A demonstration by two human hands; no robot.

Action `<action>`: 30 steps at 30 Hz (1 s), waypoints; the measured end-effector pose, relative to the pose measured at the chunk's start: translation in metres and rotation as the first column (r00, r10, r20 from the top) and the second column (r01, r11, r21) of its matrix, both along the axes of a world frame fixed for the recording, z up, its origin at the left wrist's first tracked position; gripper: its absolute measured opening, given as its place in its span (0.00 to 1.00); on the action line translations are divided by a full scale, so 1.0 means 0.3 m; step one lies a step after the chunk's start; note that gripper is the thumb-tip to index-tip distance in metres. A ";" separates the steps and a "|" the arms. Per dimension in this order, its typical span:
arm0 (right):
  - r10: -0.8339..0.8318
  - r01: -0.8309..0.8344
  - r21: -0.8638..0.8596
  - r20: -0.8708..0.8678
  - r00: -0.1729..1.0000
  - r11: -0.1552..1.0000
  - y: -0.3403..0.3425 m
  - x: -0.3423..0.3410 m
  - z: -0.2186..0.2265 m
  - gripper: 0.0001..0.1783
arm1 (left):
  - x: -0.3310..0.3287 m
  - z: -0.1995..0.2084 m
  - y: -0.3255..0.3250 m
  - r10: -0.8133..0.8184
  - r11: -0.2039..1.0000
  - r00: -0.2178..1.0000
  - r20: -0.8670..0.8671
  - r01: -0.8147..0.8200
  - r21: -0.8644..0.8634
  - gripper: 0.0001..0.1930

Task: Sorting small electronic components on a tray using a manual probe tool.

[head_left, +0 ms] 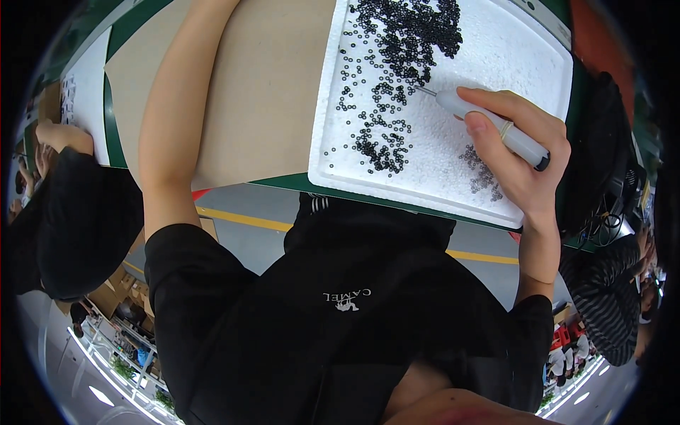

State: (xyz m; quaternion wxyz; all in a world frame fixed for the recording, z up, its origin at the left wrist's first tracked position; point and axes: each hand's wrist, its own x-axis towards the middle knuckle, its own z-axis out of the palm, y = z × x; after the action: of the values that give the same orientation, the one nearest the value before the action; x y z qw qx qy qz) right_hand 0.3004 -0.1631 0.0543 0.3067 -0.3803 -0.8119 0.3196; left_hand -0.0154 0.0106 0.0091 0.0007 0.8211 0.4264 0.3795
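My right hand (520, 142) is closed around a white pen-shaped tool (525, 145) with a dark end cap and a thin metal tip. Its tip points left, at the edge of a spread of small black rings (418, 32) in a white foam tray (333, 92). The rings lie densest at the far side, with a looser cluster (382, 152) nearer me. Beneath my right palm is a patch of greyer rings (480, 173). My left forearm (177, 106) reaches over a brown board, and the left hand lies beyond the upper edge of the picture.
The brown board (262, 106) lies left of the tray on a green-edged table (283, 182). A black bag-like item (602, 142) and cables sit at the right. Other people work on both sides, one in a striped sleeve (602, 290).
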 end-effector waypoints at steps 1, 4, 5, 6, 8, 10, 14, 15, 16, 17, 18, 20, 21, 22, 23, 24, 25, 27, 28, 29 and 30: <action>0.000 0.000 0.001 0.000 1.000 1.000 -0.002 0.000 0.001 0.13 | 0.000 -0.003 -0.001 0.000 1.000 1.000 0.000 0.000 0.001 0.20; 0.001 0.001 -0.059 0.034 0.999 0.998 -0.007 -0.003 0.018 0.12 | 0.006 -0.001 -0.007 0.003 1.000 1.000 0.020 -0.002 -0.028 0.20; 0.000 0.002 -0.058 0.034 0.999 0.998 -0.009 -0.001 0.025 0.12 | 0.008 0.001 -0.010 0.002 1.000 1.000 0.020 -0.001 -0.027 0.20; -0.006 0.009 -0.086 0.044 0.999 0.996 -0.010 0.000 0.033 0.11 | 0.011 0.001 -0.012 0.006 0.999 1.000 0.028 -0.005 -0.042 0.20; -0.015 0.024 -0.142 0.063 0.998 0.990 -0.013 0.002 0.043 0.09 | 0.012 0.003 -0.016 0.014 0.997 0.999 0.040 -0.011 -0.071 0.20; -0.005 0.010 -0.130 0.040 0.999 0.991 -0.009 0.000 0.026 0.09 | 0.006 0.009 -0.017 0.016 0.998 0.999 0.032 -0.014 -0.067 0.20; -0.011 0.010 -0.132 -0.010 1.000 0.991 0.005 0.004 0.011 0.11 | 0.007 0.011 0.001 0.012 0.999 1.000 0.024 -0.010 -0.052 0.20; -0.032 0.028 -0.163 -0.023 0.999 0.986 0.010 0.010 0.016 0.11 | 0.016 0.011 0.012 0.010 0.999 1.000 0.024 -0.009 -0.049 0.20; -0.056 0.048 -0.190 -0.035 0.998 0.981 0.016 0.016 0.025 0.11 | 0.031 0.015 0.028 0.005 0.999 1.000 0.024 -0.004 -0.043 0.20; -0.078 0.071 -0.172 -0.035 0.996 0.983 0.020 0.029 0.038 0.11 | 0.051 0.020 0.039 -0.017 1.000 1.000 0.025 0.018 -0.025 0.20; -0.064 0.025 -0.253 -0.145 0.987 0.967 0.009 0.014 0.062 0.11 | -0.008 0.095 -0.020 0.071 0.994 0.994 0.078 -0.064 -0.090 0.20; -0.130 0.027 -0.376 -0.251 0.959 0.926 0.017 0.034 0.068 0.11 | -0.028 0.055 -0.002 0.087 0.992 0.981 0.173 -0.069 -0.109 0.20; -0.146 0.048 -0.337 -0.271 0.951 0.940 0.025 0.044 0.067 0.11 | -0.055 0.010 0.023 0.051 0.929 0.743 0.667 0.210 -0.305 0.20; -0.158 0.005 -0.408 -0.342 0.926 0.913 0.030 0.050 0.055 0.12 | -0.071 0.020 0.061 0.175 0.778 0.307 0.936 0.539 -0.322 0.20; -0.190 -0.021 -0.470 -0.397 0.898 0.883 0.038 0.077 0.046 0.12 | 0.014 0.082 0.051 0.188 0.763 0.238 0.953 0.575 -0.294 0.17; -0.219 -0.062 -0.525 -0.457 0.862 0.849 0.040 0.101 0.049 0.13 | 0.105 0.158 -0.015 0.208 0.747 0.178 0.962 0.605 -0.273 0.18; -0.232 -0.048 -0.497 -0.485 0.843 0.866 0.036 0.105 0.060 0.13 | 0.143 0.201 -0.051 0.173 0.736 0.208 0.963 0.622 -0.266 0.18; -0.224 -0.018 -0.442 -0.488 0.844 0.897 0.023 0.096 0.070 0.15 | 0.209 0.222 -0.110 0.263 0.738 0.187 0.947 0.593 -0.322 0.18; -0.233 0.006 -0.426 -0.481 0.845 0.904 0.010 0.093 0.075 0.16 | 0.268 0.248 -0.136 0.246 0.718 0.215 0.945 0.615 -0.326 0.18; -0.261 0.033 -0.420 -0.499 0.826 0.907 -0.001 0.089 0.074 0.16 | 0.331 0.271 -0.165 0.241 0.721 0.238 0.941 0.605 -0.338 0.18; -0.268 0.113 -0.330 -0.473 0.839 0.937 -0.008 0.084 0.072 0.16 | 0.390 0.291 -0.199 0.241 0.729 0.260 0.935 0.587 -0.352 0.17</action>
State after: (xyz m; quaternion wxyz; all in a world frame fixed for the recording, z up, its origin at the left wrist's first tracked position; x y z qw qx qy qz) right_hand 0.3257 -0.1654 0.0758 0.4825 -0.4022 -0.6033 0.4913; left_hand 0.1017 -0.0491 0.0963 0.5860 0.4112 0.3363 0.6119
